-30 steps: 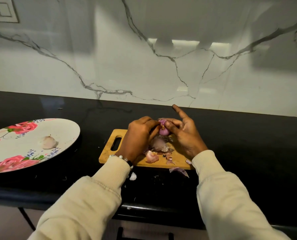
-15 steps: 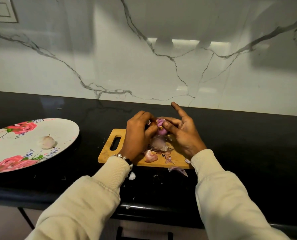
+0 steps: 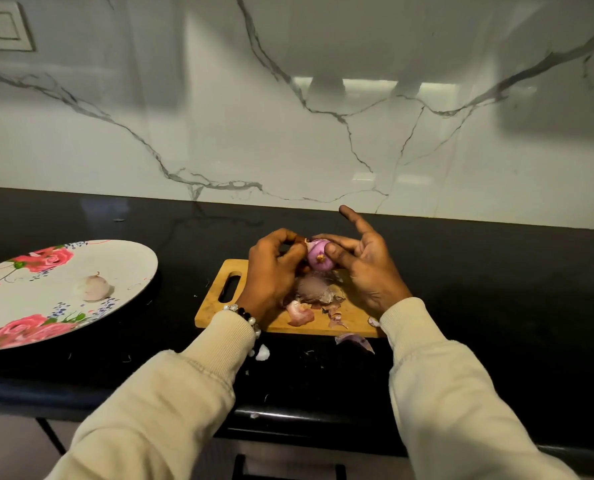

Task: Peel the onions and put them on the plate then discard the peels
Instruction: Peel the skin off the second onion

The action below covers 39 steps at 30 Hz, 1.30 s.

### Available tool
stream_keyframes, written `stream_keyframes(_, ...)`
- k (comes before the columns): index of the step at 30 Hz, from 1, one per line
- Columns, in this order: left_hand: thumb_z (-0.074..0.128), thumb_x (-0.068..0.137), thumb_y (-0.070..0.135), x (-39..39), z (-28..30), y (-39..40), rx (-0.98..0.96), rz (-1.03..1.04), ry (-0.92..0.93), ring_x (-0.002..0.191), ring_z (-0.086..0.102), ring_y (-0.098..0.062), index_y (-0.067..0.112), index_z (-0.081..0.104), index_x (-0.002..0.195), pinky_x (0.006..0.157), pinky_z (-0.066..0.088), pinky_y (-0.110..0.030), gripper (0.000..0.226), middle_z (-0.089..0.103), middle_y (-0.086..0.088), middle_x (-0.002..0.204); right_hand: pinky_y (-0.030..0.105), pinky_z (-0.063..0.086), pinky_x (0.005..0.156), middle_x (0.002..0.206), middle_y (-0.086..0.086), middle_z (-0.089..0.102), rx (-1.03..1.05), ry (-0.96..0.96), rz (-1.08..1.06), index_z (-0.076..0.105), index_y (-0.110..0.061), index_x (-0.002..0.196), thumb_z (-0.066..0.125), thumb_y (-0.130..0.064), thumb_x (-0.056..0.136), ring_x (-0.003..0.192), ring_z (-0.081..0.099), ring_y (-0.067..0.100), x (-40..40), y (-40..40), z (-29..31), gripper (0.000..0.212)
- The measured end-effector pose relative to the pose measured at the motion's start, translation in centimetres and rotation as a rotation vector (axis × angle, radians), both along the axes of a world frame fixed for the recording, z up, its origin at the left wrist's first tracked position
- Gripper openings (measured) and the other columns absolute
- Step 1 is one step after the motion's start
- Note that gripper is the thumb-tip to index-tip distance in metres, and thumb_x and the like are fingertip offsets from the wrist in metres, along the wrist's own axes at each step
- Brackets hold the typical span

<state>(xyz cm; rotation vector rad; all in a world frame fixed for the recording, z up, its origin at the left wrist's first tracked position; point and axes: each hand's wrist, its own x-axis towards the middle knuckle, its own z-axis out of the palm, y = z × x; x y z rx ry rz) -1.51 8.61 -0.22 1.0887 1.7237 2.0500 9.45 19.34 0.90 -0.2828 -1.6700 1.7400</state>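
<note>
Purple onion [image 3: 318, 255] now shows far more of itself than it did a second ago: its root end faces me and most of the bulb looks bare. My left hand [image 3: 274, 268] has drawn a strip of skin [image 3: 302, 241] off to the left of the onion and pinches it, while my right hand [image 3: 364, 261] holds the onion with thumb and fingertips, one finger raised straight. I judge this onion nearly peeled, so it should soon go to the plate.

Below the onion lies the wooden board [image 3: 219, 306], with loose peels [image 3: 314, 292] heaped on it; one more peel [image 3: 354, 341] lies off the board's near edge on the black tabletop [image 3: 496, 306]. Well left of the onion sits the rose-patterned plate [image 3: 122, 265], with one peeled onion [image 3: 93, 287] already on it. Behind the onion rises a white marble wall [image 3: 323, 133] with grey veins, a switch panel [image 3: 1, 29] at its far left.
</note>
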Motion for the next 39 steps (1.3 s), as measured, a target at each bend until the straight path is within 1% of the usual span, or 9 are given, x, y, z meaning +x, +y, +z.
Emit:
stream_keyframes(3, 0.06, 0.095, 0.013, 0.2, 0.2, -0.3, 0.018, -0.017, 0.019, 0.082, 0.069, -0.04, 0.01, 0.069, 0.092, 0.072, 0.058, -0.056, 0.01, 0.071, -0.014, 0.088, 0.056, 0.05, 0.1, 0.113, 0.015, 0.072, 0.007, 0.007, -0.008, 0.041, -0.025, 0.144, 0.06, 0.006, 0.091, 0.111, 0.067, 0.031, -0.1, 0.3, -0.1, 0.064)
stream_keyframes(8, 0.073, 0.087, 0.02, 0.0, 0.4, -0.4, -0.004, 0.109, 0.388, 0.08, 0.07, -0.013, 0.016, 0.075, 0.102, 0.071, 0.06, -0.042, 0.015, 0.073, 0.005, 0.094, 0.058, 0.051, 0.097, 0.114, 0.015, 0.071, 0.011, 0.016, -0.018, 0.061, -0.019, 0.128, 0.061, 0.006, 0.09, 0.111, 0.067, 0.032, -0.1, 0.6, -0.2, 0.045)
stream_keyframes(13, 0.07, 0.088, 0.013, -0.2, 0.2, -0.5, 0.002, 0.147, 0.345, 0.079, 0.071, -0.014, 0.013, 0.075, 0.097, 0.07, 0.061, -0.042, 0.01, 0.073, 0.003, 0.09, 0.058, 0.051, 0.097, 0.115, 0.013, 0.071, 0.096, -0.008, -0.026, 0.071, -0.01, 0.115, 0.067, 0.002, 0.087, 0.113, 0.065, 0.032, -0.2, 0.4, -0.5, 0.03)
stream_keyframes(17, 0.066, 0.091, 0.015, -0.2, 0.3, -0.5, -0.045, 0.211, 0.435, 0.079, 0.068, -0.012, 0.013, 0.073, 0.096, 0.07, 0.06, -0.041, 0.009, 0.071, 0.003, 0.089, 0.059, 0.051, 0.097, 0.109, 0.019, 0.071, 0.076, 0.017, 0.001, 0.072, -0.004, 0.106, 0.067, 0.002, 0.087, 0.109, 0.066, 0.038, -0.1, 0.2, -0.4, 0.02)
stream_keyframes(20, 0.063, 0.092, 0.013, -0.1, 0.4, -0.5, -0.083, 0.273, 0.576, 0.08, 0.065, -0.012, 0.01, 0.072, 0.094, 0.074, 0.057, -0.039, 0.01, 0.069, 0.0, 0.089, 0.052, 0.055, 0.091, 0.106, 0.021, 0.07, 0.092, 0.014, 0.015, 0.071, 0.001, 0.102, 0.065, 0.005, 0.089, 0.107, 0.066, 0.041, 0.0, 0.0, -0.5, 0.015)
stream_keyframes(25, 0.062, 0.092, 0.014, 0.0, 0.5, -0.5, -0.101, 0.308, 0.692, 0.08, 0.059, -0.013, 0.008, 0.071, 0.092, 0.072, 0.052, -0.032, 0.01, 0.067, -0.004, 0.09, 0.055, 0.055, 0.091, 0.099, 0.016, 0.07, 0.209, -0.005, -0.01, 0.073, -0.008, 0.093, 0.066, -0.003, 0.089, 0.1, 0.067, 0.035, -0.3, 0.4, -0.9, 0.009)
stream_keyframes(31, 0.057, 0.096, 0.012, 0.2, 0.3, 0.0, -0.137, 0.296, 0.671, 0.077, 0.056, -0.017, 0.004, 0.066, 0.09, 0.065, 0.042, -0.024, 0.014, 0.063, -0.008, 0.088, 0.05, 0.053, 0.089, 0.094, 0.007, 0.069, 0.282, -0.028, -0.009, 0.072, -0.018, 0.088, 0.066, -0.013, 0.088, 0.096, 0.065, 0.028, -0.7, 0.5, -1.0, 0.008)
stream_keyframes(35, 0.054, 0.096, 0.01, 0.2, 0.2, 0.1, -0.164, 0.277, 0.654, 0.079, 0.056, -0.019, 0.004, 0.064, 0.089, 0.066, 0.043, -0.027, 0.014, 0.061, -0.009, 0.089, 0.056, 0.052, 0.091, 0.093, 0.005, 0.069, 0.361, -0.056, -0.036, 0.071, -0.022, 0.086, 0.065, -0.021, 0.084, 0.097, 0.064, 0.03, -0.8, 0.8, -1.1, 0.006)
stream_keyframes(39, 0.052, 0.096, 0.006, 0.2, 0.3, 0.1, -0.159, 0.258, 0.668, 0.079, 0.055, -0.021, 0.001, 0.063, 0.089, 0.068, 0.043, -0.031, 0.013, 0.06, -0.011, 0.089, 0.053, 0.054, 0.091, 0.092, 0.001, 0.069, 0.425, -0.064, -0.062, 0.07, -0.023, 0.086, 0.063, -0.021, 0.085, 0.097, 0.065, 0.029, -0.8, 0.7, -1.2, 0.007)
